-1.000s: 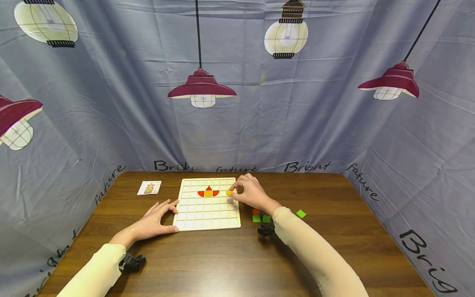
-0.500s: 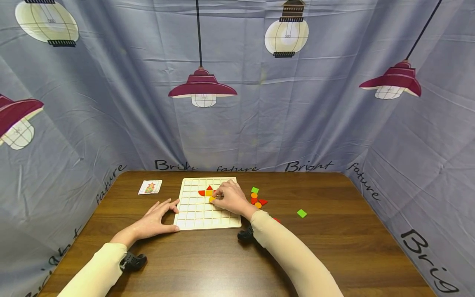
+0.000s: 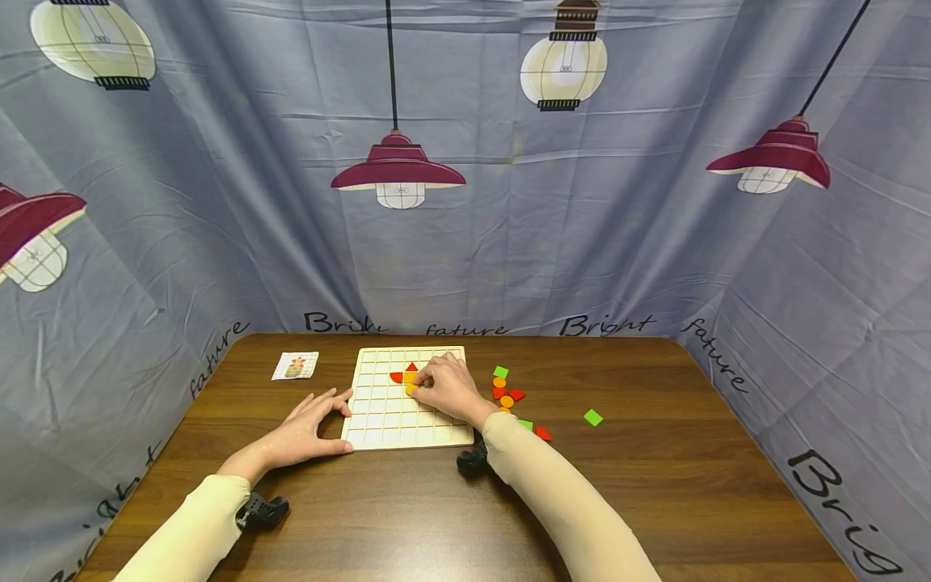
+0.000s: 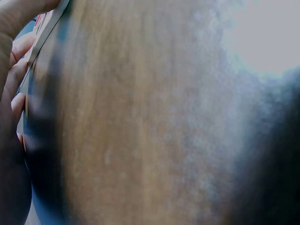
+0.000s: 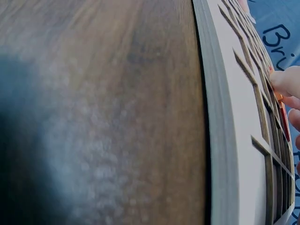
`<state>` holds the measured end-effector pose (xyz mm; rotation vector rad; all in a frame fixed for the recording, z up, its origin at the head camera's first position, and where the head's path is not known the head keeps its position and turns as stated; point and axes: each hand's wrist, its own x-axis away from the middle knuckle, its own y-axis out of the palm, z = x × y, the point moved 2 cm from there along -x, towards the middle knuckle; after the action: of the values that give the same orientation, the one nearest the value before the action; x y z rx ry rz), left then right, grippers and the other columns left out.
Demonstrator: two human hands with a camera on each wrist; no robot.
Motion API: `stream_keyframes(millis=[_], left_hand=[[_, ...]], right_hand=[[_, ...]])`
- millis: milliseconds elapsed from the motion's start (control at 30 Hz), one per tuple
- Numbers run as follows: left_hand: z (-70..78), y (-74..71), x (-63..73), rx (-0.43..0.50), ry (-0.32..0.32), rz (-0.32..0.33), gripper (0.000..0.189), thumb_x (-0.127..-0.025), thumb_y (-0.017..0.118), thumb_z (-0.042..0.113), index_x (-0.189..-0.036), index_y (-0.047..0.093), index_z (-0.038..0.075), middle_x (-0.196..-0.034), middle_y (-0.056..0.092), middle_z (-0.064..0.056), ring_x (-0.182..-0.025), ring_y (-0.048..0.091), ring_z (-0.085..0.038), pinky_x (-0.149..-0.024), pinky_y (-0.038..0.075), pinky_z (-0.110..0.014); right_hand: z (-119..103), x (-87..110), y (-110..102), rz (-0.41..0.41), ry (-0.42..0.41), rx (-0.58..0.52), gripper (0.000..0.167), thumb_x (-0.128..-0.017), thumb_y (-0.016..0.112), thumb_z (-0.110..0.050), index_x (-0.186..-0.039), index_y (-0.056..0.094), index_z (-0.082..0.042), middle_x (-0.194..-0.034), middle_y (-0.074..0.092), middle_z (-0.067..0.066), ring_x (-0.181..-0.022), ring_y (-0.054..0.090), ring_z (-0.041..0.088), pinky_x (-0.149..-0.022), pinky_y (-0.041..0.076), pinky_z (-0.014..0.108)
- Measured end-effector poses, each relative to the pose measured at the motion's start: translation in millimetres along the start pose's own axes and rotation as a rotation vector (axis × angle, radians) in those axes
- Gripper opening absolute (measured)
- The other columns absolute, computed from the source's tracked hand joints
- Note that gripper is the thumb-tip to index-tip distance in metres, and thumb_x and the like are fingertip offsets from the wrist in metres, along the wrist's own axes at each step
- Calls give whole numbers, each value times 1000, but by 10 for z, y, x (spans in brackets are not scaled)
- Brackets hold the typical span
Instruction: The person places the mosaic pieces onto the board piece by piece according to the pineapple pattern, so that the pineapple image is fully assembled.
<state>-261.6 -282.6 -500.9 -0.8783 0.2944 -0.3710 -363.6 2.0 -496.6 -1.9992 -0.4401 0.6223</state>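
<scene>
My head view reads clear and fairly bright, with a soft sheen on the near tabletop [image 3: 407, 501] and stretching toward the sides. My left wrist feed is blurred, blown out at upper right; in my right, the board [image 5: 220, 117] looks crisper than the hazy tabletop.

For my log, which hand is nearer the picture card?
Left. The left hand is below the picture card in the head view; the right hand is over the grid board, farther right.

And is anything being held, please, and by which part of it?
The right grip pinches a yellow piece at its right side; the left grip only touches the board.
</scene>
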Motion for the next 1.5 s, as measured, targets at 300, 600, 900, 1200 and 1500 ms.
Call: stream_keyframes(millis=[300, 600, 900, 1200, 1500], left_hand=[[-13, -5, -12, -11, 11, 5, 49, -83, 82, 49, -112, 56, 19, -160, 40, -14, -150, 25, -45, -120, 4, -66], [-5, 3, -2, -7, 8, 3, 49, -83, 82, 49, -112, 56, 19, -160, 41, -14, -150, 25, -45, -120, 4, -66], [18, -6, 7, 5, -4, 2, 49, -83, 83, 48, -112, 56, 19, -160, 40, -15, -150, 25, -46, -120, 4, -67], [2, -8, 2, 2, 4, 0, 48, -84, 82, 48, -112, 56, 19, -160, 40, -14, -150, 25, -46, -119, 4, -68], [-5, 3, 7, 5, 1, -6, 48, -84, 82, 48, -112, 56, 20, -160, 40, -14, -150, 24, -46, -119, 3, -68]], right_hand=[[6, -13, 17, 13, 21, 0, 18, -89, 79, -44, -95, 78, -27, -90, 61, -16, -87, 45, 10, -83, 40, 30], [-11, 11, 14, 38, 22, -16, 16, -89, 80, -43, -93, 78, -27, -91, 61, -15, -91, 47, 11, -85, 42, 32], [143, 83, -258, 43, 56, -56, 17, -92, 76, -39, -101, 79, -25, -90, 59, -14, -95, 47, 12, -83, 38, 34], [516, 269, -693, 90, 75, -79, 25, -93, 77, -32, -111, 78, -16, -94, 61, -6, -96, 46, 18, -85, 38, 39], [859, 572, -974, 72, 118, -38, 28, -92, 78, -32, -115, 78, -16, -103, 64, -5, -100, 48, 20, -89, 39, 42]])
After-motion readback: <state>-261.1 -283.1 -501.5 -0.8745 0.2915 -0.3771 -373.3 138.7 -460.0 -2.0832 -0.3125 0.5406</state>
